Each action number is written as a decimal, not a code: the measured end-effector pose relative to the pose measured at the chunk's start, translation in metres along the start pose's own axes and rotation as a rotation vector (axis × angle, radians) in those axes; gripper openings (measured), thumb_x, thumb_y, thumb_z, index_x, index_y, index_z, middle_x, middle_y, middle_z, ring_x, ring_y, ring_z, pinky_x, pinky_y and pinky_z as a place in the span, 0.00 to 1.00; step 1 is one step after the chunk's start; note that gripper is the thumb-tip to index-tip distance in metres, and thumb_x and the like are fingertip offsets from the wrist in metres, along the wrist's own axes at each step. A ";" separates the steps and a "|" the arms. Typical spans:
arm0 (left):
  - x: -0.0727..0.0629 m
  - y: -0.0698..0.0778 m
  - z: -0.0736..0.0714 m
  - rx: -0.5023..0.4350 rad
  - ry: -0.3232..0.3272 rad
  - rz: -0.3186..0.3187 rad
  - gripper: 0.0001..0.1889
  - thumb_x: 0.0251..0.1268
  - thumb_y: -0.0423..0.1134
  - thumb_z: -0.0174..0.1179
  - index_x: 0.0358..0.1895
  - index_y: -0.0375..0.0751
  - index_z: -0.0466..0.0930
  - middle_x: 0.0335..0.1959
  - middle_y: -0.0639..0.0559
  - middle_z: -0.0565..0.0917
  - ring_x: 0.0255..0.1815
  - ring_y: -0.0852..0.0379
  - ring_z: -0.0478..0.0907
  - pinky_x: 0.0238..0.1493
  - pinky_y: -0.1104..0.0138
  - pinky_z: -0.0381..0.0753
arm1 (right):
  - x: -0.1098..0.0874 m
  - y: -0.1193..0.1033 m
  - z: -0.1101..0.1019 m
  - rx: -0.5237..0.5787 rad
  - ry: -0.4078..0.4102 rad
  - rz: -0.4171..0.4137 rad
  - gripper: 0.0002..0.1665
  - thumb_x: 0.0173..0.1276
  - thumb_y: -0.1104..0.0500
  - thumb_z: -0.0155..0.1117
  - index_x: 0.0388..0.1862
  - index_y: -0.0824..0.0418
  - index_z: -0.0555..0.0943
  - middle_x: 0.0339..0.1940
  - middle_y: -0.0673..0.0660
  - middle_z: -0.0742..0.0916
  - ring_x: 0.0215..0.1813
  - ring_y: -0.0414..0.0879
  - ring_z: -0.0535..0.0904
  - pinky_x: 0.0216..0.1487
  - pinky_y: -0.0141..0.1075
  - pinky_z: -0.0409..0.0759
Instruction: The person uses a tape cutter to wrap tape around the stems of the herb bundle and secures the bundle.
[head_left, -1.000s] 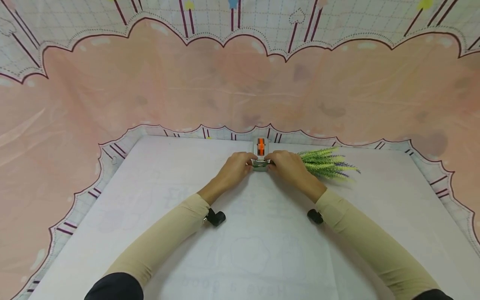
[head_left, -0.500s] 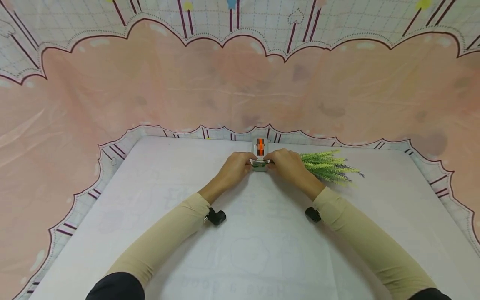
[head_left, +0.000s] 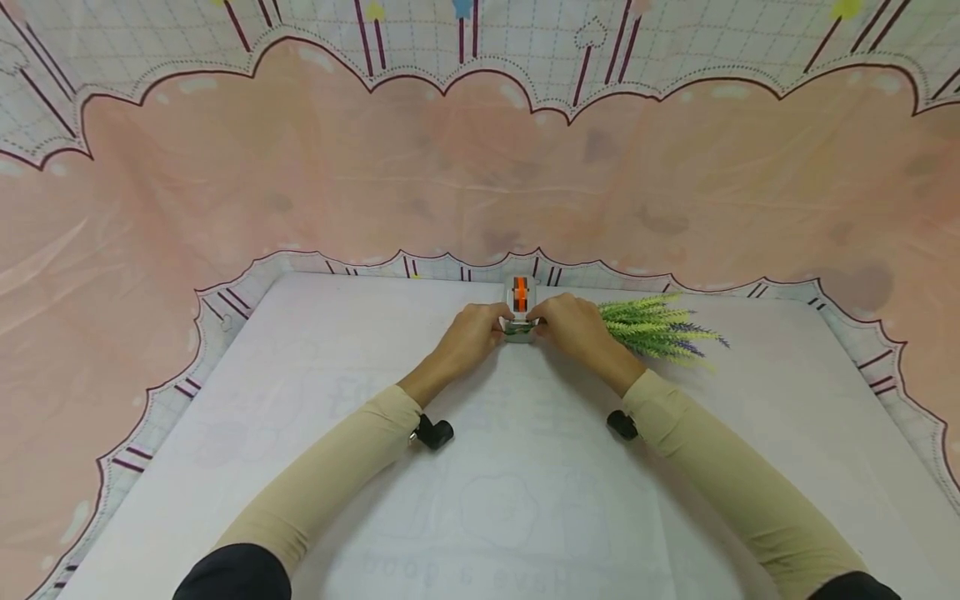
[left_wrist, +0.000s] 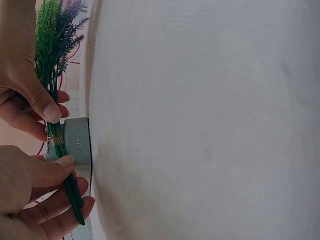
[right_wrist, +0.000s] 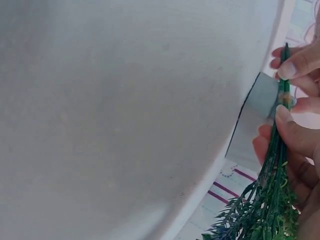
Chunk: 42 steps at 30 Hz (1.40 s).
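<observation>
Both hands hold a bunch of artificial lavender by its green stems, in front of a grey tape dispenser with an orange hub. My left hand pinches the stem ends between thumb and fingers. Just below the flower heads, my right hand grips the stems, its thumb pressing along them. Between the hands, a shiny brownish band wraps the stems, seen in both wrist views. The stems cross close over the dispenser's front end. From the head view, the hands cover most of the stems.
The dispenser stands at the far edge of a white-covered table. Behind it hangs a pink and white patterned cloth. Small black wrist cameras sit beneath both sleeves.
The right hand and forearm have shifted slightly up and inward, and the flower heads have turned a little with them. The left hand and the dispenser stay nearly still.
</observation>
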<state>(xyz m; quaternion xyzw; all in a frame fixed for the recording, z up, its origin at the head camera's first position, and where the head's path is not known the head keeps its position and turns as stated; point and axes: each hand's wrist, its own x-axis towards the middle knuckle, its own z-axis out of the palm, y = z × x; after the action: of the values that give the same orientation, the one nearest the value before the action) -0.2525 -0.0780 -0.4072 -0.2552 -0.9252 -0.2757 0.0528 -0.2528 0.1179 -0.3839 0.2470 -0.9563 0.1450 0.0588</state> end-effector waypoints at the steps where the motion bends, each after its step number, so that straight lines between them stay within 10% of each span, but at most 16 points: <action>1: 0.000 0.000 0.000 0.002 -0.001 0.002 0.15 0.60 0.23 0.66 0.50 0.37 0.86 0.35 0.45 0.89 0.37 0.53 0.85 0.43 0.60 0.84 | 0.000 0.000 0.000 0.005 0.002 0.002 0.12 0.65 0.60 0.74 0.47 0.55 0.91 0.41 0.55 0.92 0.38 0.49 0.87 0.31 0.43 0.82; 30: -0.006 -0.007 -0.001 -0.038 -0.053 -0.045 0.23 0.59 0.25 0.69 0.58 0.39 0.80 0.32 0.49 0.89 0.36 0.54 0.86 0.43 0.58 0.83 | -0.003 0.003 0.007 0.164 -0.138 0.101 0.24 0.62 0.53 0.78 0.52 0.62 0.82 0.38 0.54 0.90 0.38 0.48 0.86 0.41 0.45 0.83; 42: -0.018 -0.002 -0.003 -0.027 -0.101 -0.073 0.29 0.61 0.27 0.70 0.66 0.37 0.74 0.32 0.50 0.87 0.37 0.53 0.81 0.46 0.58 0.81 | -0.016 0.010 -0.002 0.109 -0.245 0.088 0.15 0.61 0.46 0.78 0.32 0.54 0.85 0.27 0.48 0.84 0.29 0.43 0.76 0.31 0.37 0.73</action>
<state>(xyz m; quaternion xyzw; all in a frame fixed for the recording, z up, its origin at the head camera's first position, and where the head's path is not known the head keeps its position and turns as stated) -0.2384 -0.0891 -0.4104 -0.2355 -0.9317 -0.2765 -0.0074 -0.2435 0.1340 -0.3876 0.2235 -0.9569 0.1678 -0.0785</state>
